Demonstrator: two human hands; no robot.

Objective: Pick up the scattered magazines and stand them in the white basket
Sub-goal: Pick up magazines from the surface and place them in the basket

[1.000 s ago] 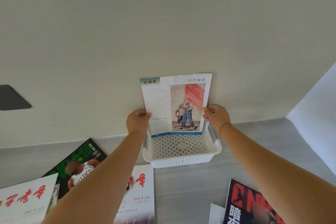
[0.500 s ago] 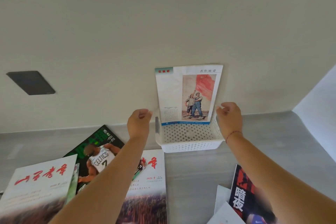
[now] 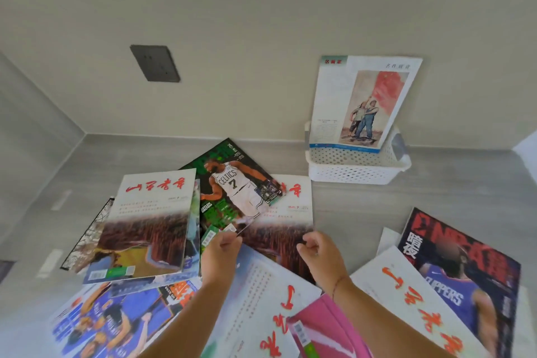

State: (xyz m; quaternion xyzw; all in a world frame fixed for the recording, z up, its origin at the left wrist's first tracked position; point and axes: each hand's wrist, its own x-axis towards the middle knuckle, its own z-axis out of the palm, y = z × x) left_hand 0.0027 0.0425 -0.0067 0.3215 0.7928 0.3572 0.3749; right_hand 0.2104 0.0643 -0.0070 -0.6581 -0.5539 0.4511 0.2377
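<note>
The white basket (image 3: 357,174) stands on the grey table against the back wall. One magazine with a red-flag painting (image 3: 363,102) stands upright in it, leaning on the wall. Several magazines lie scattered nearer me. My left hand (image 3: 222,253) pinches the near corner of the green Celtics magazine (image 3: 232,183). That one lies on a white magazine with red characters (image 3: 293,200). My right hand (image 3: 319,256) hovers at this white magazine's near right corner, fingers loosely curled, holding nothing.
A second red-character magazine (image 3: 151,212) tops a pile at the left. A dark Clippers magazine (image 3: 459,264) lies at the right. White (image 3: 261,299), pink (image 3: 328,328) and blue (image 3: 110,320) magazines lie nearest me. A dark wall socket (image 3: 155,63) sits on the wall.
Both hands let go of the flag magazine, which stays standing in the basket. They came back toward me, down onto the scattered pile. My view swung left and down.
</note>
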